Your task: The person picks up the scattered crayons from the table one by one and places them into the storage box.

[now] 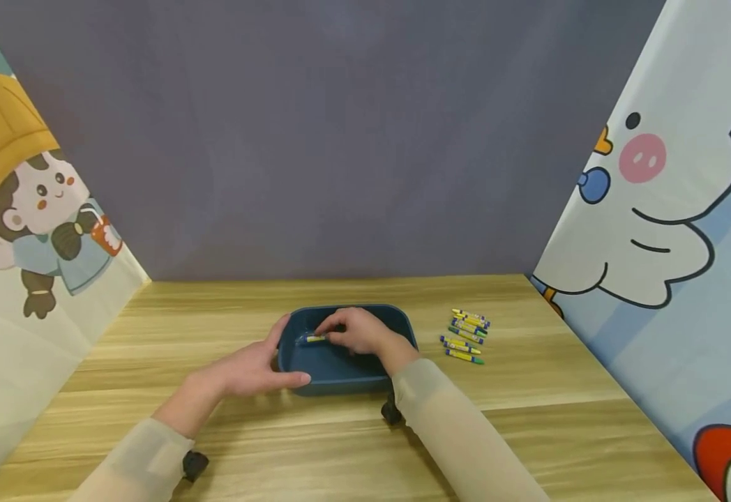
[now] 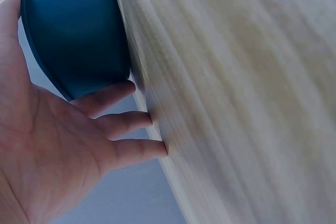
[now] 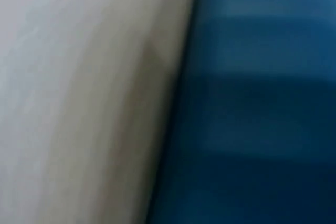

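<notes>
A dark blue rectangular tray (image 1: 347, 388) sits on the table. My left hand (image 1: 249, 366) rests against its left end, thumb laid over the near rim and the other fingers stretched along the side. In the left wrist view, straight fingers (image 2: 131, 150) reach down to the tabletop beside the tray wall (image 2: 79, 30). My right hand (image 1: 362, 331) is down inside the tray, its fingertips pinching a yellow-wrapped crayon (image 1: 312, 339) near the left end. The right wrist view is blurred and shows the tray wall (image 3: 252, 114) but no fingers.
To the right of the tray, several yellow-wrapped crayons (image 1: 464, 356) lie loosely lined up on the wooden table (image 1: 547, 390). A grey backdrop (image 1: 340, 139) stands behind the table, with cartoon-printed panels (image 1: 673, 181) along both sides.
</notes>
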